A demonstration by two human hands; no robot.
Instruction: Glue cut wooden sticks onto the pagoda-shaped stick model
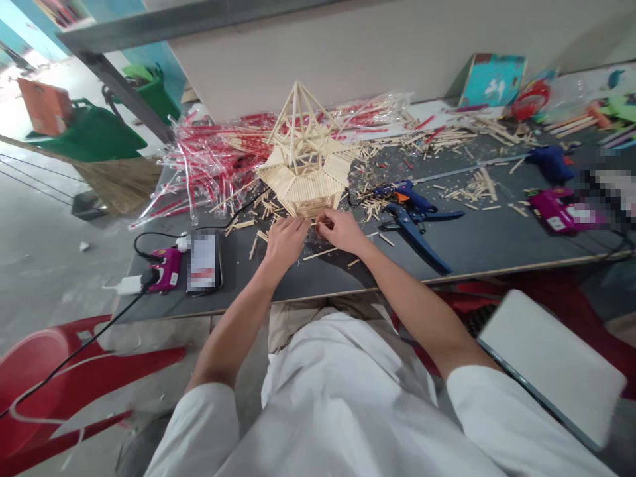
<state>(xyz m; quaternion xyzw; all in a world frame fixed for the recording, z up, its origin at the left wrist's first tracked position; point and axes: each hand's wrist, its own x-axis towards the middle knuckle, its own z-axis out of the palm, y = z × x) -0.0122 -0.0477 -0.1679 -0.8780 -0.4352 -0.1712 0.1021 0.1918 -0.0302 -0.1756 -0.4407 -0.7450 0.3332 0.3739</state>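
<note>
A model built of pale wooden sticks [311, 182], with a flared, many-sided roof and an open pointed frame on top, stands on the dark table in front of me. My left hand [287, 240] is at its lower front edge, fingers bent and pressed together. Close beside it, my right hand [342, 230] pinches thumb and fingers together at the same edge. Whatever is between the fingers of either hand is too small or hidden to make out. Loose stick pieces [320, 254] lie just below the hands.
Blue cutting pliers [417, 238] and a blue glue gun [415, 197] lie to the right, with another glue gun [551, 163] farther off. Red-and-clear plastic wrappers [209, 165] heap behind left. A phone [203, 262] and purple power socket [166, 270] are at left.
</note>
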